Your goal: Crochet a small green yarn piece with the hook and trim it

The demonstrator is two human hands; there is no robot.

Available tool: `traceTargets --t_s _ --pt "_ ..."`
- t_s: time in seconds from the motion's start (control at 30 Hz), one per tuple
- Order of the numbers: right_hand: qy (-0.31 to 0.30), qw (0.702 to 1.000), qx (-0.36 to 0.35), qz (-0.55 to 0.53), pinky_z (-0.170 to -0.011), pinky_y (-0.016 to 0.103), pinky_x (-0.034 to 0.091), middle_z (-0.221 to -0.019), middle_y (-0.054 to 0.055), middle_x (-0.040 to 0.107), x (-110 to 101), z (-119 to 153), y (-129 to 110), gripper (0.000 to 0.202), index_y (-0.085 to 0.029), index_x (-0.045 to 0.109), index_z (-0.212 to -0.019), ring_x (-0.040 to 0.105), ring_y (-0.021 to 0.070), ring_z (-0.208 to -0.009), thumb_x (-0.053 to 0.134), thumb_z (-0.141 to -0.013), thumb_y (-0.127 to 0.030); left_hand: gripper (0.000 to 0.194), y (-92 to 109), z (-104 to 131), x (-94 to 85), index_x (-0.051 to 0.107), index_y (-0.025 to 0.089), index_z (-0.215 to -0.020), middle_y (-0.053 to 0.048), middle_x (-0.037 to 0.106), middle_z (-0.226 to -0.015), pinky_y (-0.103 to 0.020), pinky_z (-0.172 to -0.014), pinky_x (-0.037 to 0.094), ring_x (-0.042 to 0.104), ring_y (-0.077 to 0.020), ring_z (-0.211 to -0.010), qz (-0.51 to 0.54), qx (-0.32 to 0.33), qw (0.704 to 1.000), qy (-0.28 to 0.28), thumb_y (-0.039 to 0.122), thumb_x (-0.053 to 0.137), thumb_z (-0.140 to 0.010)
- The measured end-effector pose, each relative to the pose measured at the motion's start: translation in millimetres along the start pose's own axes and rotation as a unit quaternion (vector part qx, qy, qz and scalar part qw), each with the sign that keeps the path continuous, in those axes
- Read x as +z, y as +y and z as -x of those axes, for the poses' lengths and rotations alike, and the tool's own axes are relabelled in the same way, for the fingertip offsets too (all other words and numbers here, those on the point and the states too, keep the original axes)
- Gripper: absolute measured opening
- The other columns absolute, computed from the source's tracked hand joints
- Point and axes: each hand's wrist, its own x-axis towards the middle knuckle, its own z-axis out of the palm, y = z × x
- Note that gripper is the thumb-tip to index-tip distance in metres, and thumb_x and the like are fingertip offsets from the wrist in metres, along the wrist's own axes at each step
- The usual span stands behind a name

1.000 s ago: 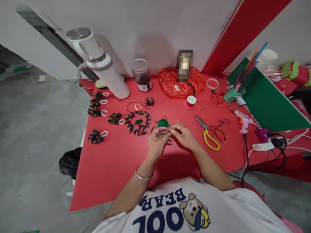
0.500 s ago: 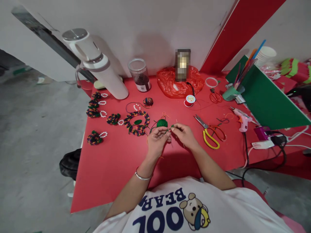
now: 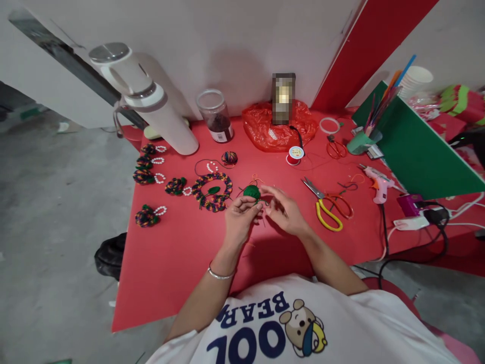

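Note:
Over the middle of the red table, my left hand (image 3: 242,218) is closed in a pinch on a thin strand of green yarn (image 3: 266,203). Just right of it is my right hand (image 3: 287,211), its thumb and index finger apart and nothing visible gripped between them. A green yarn ball (image 3: 251,192) lies right behind my left fingertips. To the left rests a braided multicoloured yarn ring (image 3: 226,188) with a small green leaf (image 3: 214,190) inside it. My fingers partly hide the piece of yarn being held.
Yellow-and-red-handled scissors (image 3: 329,215) lie right of my hands, with a pink glue gun (image 3: 381,186) beyond. Yarn flowers with bead loops (image 3: 147,216) line the left side. A thread spool (image 3: 295,154), a jar (image 3: 215,119) and a tall flask (image 3: 168,121) stand behind.
My right fingers have spread and come off the green yarn they were pinching. My left hand keeps its pinch and has shifted slightly left.

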Motion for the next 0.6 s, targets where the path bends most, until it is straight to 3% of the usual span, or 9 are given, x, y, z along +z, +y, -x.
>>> traceTargets --t_s 0.1,0.2,0.27,0.6 --pt "0.046 0.998 -0.008 0.048 -0.066 0.027 0.050 -0.108 0.007 0.071 -2.7 -3.5 3.1 0.037 -0.025 0.071 -0.124 0.055 0.0113 -0.066 0.072 -0.088 -0.035 0.045 0.5 1.2 0.8 0.063 0.017 -0.088 0.001 0.069 -0.064 -0.018 -0.040 0.050 0.067 -0.0138 -0.050 -0.024 -0.002 1.000 -0.002 0.033 0.091 -0.057" --pt "0.024 0.999 -0.010 0.041 -0.070 0.027 0.050 -0.088 0.004 0.070 -3.8 -5.8 6.2 0.019 -0.023 0.079 -0.101 0.061 0.0137 -0.073 0.067 -0.093 -0.035 0.044 0.1 2.9 1.9 0.063 0.017 -0.088 0.001 0.068 -0.063 -0.019 -0.040 0.051 0.067 -0.0140 -0.050 -0.048 0.003 0.999 -0.003 0.035 0.090 -0.058" --pt "0.016 0.999 -0.014 0.039 -0.071 0.027 0.049 -0.081 0.003 0.069 -4.3 -6.4 7.0 0.021 -0.022 0.080 -0.092 0.062 0.0141 -0.074 0.063 -0.096 -0.033 0.043 -0.3 3.8 2.5 0.063 0.017 -0.087 0.001 0.068 -0.063 -0.019 -0.041 0.051 0.067 -0.0140 -0.051 -0.060 0.010 0.998 -0.003 0.036 0.090 -0.059" --pt "0.035 0.996 -0.030 0.075 -0.062 0.026 0.043 -0.078 0.001 0.066 -1.5 -4.8 3.5 0.018 -0.021 0.078 -0.089 0.055 0.0116 -0.063 0.060 -0.092 -0.023 0.041 -1.2 4.7 6.7 0.065 0.016 -0.085 0.000 0.068 -0.062 -0.020 -0.041 0.051 0.065 -0.0133 -0.050 -0.067 0.021 0.997 0.014 0.036 0.089 -0.058"
